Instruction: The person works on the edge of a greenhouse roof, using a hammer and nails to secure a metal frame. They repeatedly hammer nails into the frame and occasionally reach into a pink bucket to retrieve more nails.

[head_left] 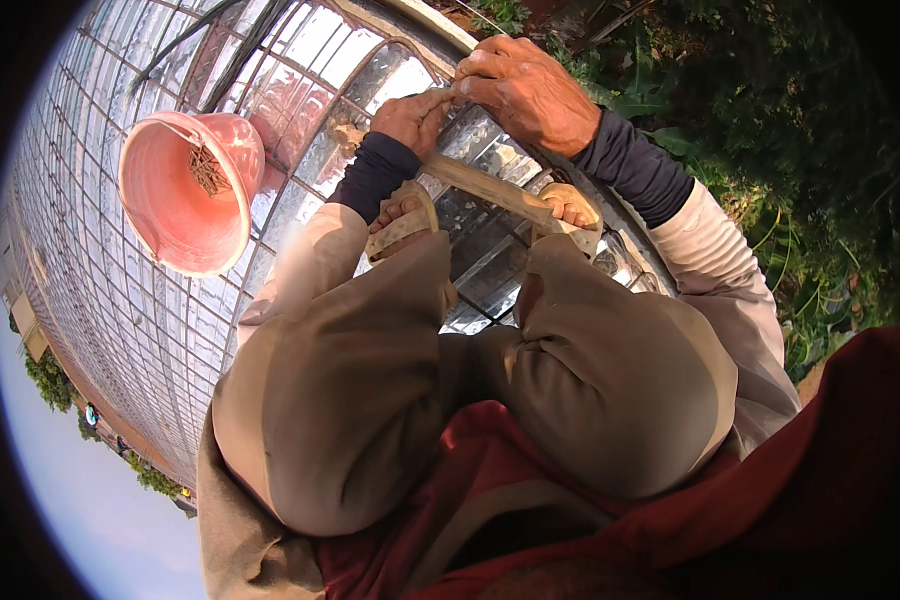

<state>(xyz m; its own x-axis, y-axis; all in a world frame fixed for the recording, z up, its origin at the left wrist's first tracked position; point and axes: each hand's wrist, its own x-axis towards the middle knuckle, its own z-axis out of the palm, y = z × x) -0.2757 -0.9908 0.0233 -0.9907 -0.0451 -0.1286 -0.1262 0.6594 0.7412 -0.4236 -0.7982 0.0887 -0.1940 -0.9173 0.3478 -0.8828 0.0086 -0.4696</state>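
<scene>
My left hand (410,122) is closed, its fingertips pinched together close to the roof-like deck's edge. My right hand (532,92) reaches over that edge from the right, fingers bent and closed, meeting the left fingertips. Whatever the two hands pinch is too small or hidden to make out. Below them lies steel bar mesh (320,80) over a shiny, silvery sheet. A wooden bar (490,188) runs from beneath my left wrist toward my right foot; I cannot tell whether the left hand touches it.
A pink bucket (185,225) stands tilted-looking on the mesh to the left, with short brown rod-like pieces (208,172) inside. Dark loose bars (232,65) lie behind it. My sandalled feet (402,218) rest between the hands and knees. Green plants (660,95) grow beyond the right edge.
</scene>
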